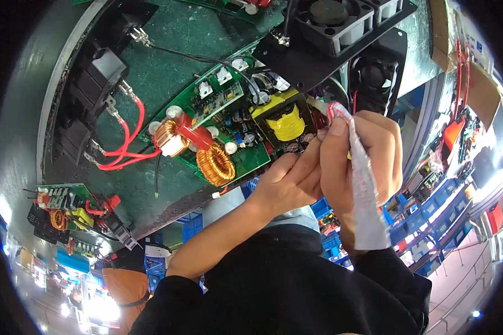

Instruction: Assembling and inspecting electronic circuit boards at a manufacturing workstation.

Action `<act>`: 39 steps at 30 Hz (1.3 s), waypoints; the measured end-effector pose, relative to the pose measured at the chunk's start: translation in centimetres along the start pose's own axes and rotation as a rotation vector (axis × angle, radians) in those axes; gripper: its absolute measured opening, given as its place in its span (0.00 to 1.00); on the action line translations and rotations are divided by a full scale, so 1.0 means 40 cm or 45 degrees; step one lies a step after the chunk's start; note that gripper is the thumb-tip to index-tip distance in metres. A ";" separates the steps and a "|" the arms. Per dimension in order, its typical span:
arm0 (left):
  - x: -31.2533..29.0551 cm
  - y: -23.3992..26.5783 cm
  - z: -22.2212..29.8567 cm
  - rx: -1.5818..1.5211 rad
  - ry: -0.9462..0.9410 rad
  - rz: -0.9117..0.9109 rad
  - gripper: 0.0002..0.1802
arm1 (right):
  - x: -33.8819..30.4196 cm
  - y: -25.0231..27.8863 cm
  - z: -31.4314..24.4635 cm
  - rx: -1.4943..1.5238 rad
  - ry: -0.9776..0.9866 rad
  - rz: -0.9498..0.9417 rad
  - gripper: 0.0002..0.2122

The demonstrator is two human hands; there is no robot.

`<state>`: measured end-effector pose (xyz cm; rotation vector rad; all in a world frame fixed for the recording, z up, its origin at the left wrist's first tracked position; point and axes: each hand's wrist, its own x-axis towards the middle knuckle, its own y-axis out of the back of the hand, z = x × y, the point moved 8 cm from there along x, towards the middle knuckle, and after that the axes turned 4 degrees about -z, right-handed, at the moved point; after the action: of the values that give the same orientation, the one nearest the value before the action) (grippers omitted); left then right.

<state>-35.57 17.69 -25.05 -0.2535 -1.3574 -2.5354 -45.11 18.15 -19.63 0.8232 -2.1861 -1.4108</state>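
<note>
My right hand (363,153) is closed around a flattened, crumpled white tube (364,192) with red markings, its wide end hanging toward me. The narrow end points at the right side of a green circuit board (254,159), beside a yellow-wrapped transformer (285,123). Against the board's near right edge, my left hand (290,178) has its fingers curled close to the right thumb; what they grip is hidden. Two copper-wound coils, one of them a ring coil (216,166), stand on the board's left part.
Black fans (330,17) on a dark panel lie beyond the board. Left of it, red wires (126,134) run to black sockets (98,78). Another small board assembly (67,209) sits at the left of the green bench (167,72). Blue bins (430,209) stand to the right.
</note>
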 end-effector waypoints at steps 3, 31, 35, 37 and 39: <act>-0.004 -0.003 0.008 0.014 -0.034 -0.022 0.15 | -0.015 0.008 -0.004 -0.009 0.027 0.055 0.06; 0.000 -0.008 0.007 0.071 -0.013 -0.042 0.12 | -0.023 0.003 0.021 0.073 -0.010 0.196 0.04; -0.034 -0.046 0.020 0.116 -0.081 -0.129 0.16 | -0.015 -0.006 0.025 0.045 -0.041 0.142 0.05; -0.047 -0.066 0.029 0.101 -0.099 -0.130 0.18 | -0.014 -0.004 0.027 0.042 -0.037 0.113 0.05; -0.039 -0.065 0.032 0.170 -0.086 -0.047 0.16 | -0.017 0.003 0.018 0.023 0.044 0.143 0.05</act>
<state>-34.82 20.38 -26.84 -0.2936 -1.5635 -2.4723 -45.09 19.12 -19.83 0.7135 -2.1857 -1.3146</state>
